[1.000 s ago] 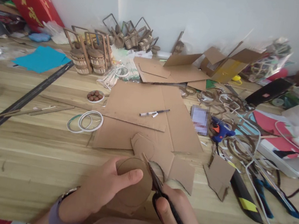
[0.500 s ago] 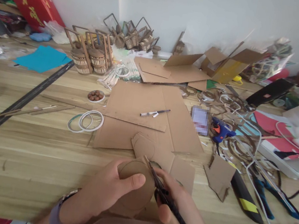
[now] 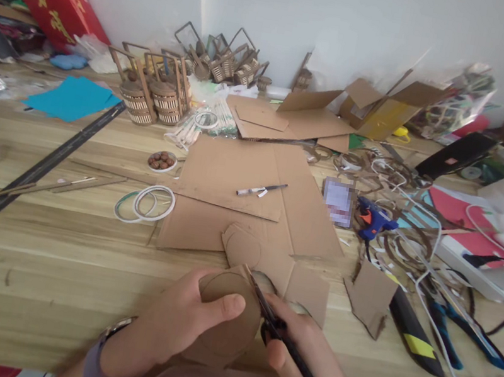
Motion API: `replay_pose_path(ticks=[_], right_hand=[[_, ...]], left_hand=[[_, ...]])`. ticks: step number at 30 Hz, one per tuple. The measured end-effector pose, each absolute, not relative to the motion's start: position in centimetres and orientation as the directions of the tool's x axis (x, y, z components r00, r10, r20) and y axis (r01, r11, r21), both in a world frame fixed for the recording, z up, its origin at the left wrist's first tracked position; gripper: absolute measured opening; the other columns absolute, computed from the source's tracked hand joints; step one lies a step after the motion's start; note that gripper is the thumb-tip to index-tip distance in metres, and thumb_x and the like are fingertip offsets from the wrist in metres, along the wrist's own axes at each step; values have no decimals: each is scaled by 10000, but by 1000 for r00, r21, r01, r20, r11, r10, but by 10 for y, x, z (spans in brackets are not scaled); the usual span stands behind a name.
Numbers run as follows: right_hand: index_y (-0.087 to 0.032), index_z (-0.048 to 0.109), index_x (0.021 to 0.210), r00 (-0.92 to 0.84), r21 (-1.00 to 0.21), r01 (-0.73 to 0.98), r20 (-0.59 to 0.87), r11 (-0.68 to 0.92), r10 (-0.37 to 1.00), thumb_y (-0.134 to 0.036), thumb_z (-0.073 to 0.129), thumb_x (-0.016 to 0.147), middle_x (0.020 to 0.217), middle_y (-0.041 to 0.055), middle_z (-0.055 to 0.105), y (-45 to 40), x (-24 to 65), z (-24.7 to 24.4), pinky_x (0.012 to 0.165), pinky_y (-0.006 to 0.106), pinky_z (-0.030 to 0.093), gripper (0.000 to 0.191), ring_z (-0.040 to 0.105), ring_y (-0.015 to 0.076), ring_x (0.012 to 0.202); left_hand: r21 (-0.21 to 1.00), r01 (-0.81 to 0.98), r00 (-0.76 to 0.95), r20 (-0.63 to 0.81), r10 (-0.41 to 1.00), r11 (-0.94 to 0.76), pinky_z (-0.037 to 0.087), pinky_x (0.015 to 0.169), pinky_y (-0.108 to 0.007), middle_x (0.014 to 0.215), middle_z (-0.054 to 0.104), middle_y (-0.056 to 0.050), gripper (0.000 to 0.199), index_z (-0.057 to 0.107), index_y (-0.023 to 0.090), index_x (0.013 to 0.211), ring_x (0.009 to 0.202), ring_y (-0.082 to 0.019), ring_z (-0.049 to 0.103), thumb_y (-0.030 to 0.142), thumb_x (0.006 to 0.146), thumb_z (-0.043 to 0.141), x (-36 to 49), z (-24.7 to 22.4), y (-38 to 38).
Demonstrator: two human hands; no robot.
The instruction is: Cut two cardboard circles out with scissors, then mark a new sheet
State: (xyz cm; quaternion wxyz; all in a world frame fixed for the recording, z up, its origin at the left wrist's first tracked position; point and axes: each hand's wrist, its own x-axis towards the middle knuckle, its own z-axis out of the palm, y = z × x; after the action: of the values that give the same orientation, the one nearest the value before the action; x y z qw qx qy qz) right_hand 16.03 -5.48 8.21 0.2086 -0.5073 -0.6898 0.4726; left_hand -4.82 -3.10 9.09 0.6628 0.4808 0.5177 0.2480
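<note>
My left hand [image 3: 187, 312] grips a piece of cardboard [image 3: 234, 329] with a round outline drawn on it, thumb lying across the top face. My right hand [image 3: 294, 329] is closed around the black handles of a pair of scissors [image 3: 274, 319]. The blades lie along the cardboard's upper right edge, pointing away from me. Just beyond, a cut cardboard scrap [image 3: 245, 248] bears another drawn circle. A pen [image 3: 261, 189] rests on a large flat cardboard sheet [image 3: 231, 166] farther back.
Left of the sheet lie white tape rings [image 3: 154, 203] and a dish of brown balls [image 3: 162, 161]. A blue glue gun [image 3: 375, 221], pliers [image 3: 445, 327] and tangled cables crowd the right. Small woven baskets [image 3: 151, 99] and an open carton [image 3: 388, 111] stand at the back.
The scissor blades have closed slightly at the cardboard's edge, and my right fingers have drawn in a little. My left hand and everything else stay almost in place.
</note>
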Motion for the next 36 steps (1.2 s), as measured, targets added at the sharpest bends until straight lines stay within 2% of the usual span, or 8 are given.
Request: replay_pose_path(ticks=[4, 12, 18, 25, 30, 36], right_hand=[[-167, 676, 1233, -404, -859, 509, -175, 62, 898, -938, 226, 769, 634, 14, 595, -56, 161, 81, 495, 263, 378, 1006, 550, 193, 573], [-182, 678, 1233, -492, -917, 383, -101, 110, 865, -863, 290, 849, 788, 39, 682, -53, 162, 80, 584, 260, 465, 873, 615, 206, 673], [-188, 700, 1191, -501, -917, 380, -96, 119, 860, -863, 288, 847, 714, 17, 608, -53, 161, 83, 600, 260, 487, 863, 559, 194, 629], [-180, 697, 1134, -503, -902, 423, -152, 88, 851, -862, 273, 850, 661, -19, 531, -55, 162, 85, 556, 230, 424, 852, 460, 149, 579], [-172, 692, 1124, -500, -891, 448, -182, 73, 847, -894, 230, 817, 696, -8, 587, -56, 162, 85, 547, 236, 399, 911, 461, 144, 583], [-176, 691, 1162, -501, -896, 436, -168, 80, 849, -879, 240, 837, 720, 5, 626, -57, 162, 86, 552, 238, 414, 897, 525, 162, 615]], left_hand=[[914, 134, 385, -405, 829, 384, 499, 910, -396, 1076, 773, -77, 441, 712, 169, 1085, 1025, -308, 679, 511, 807, 704, -48, 90, -30], [901, 185, 355, -433, 828, 392, 491, 931, -399, 1069, 774, -67, 425, 716, 186, 1077, 1013, -300, 675, 507, 799, 707, -50, 93, -31], [898, 214, 359, -437, 824, 383, 486, 944, -402, 1058, 775, -65, 417, 722, 190, 1068, 1002, -304, 677, 501, 792, 697, -49, 96, -30], [884, 219, 334, -465, 820, 412, 491, 931, -410, 1072, 774, -77, 459, 718, 185, 1085, 1025, -319, 675, 517, 768, 714, -49, 96, -30], [897, 202, 363, -441, 821, 393, 506, 906, -401, 1066, 779, -74, 440, 734, 187, 1073, 1027, -322, 680, 505, 769, 713, -49, 98, -30], [905, 180, 376, -425, 824, 385, 506, 926, -399, 1079, 777, -72, 453, 738, 190, 1109, 1024, -318, 680, 499, 779, 714, -48, 98, -31]])
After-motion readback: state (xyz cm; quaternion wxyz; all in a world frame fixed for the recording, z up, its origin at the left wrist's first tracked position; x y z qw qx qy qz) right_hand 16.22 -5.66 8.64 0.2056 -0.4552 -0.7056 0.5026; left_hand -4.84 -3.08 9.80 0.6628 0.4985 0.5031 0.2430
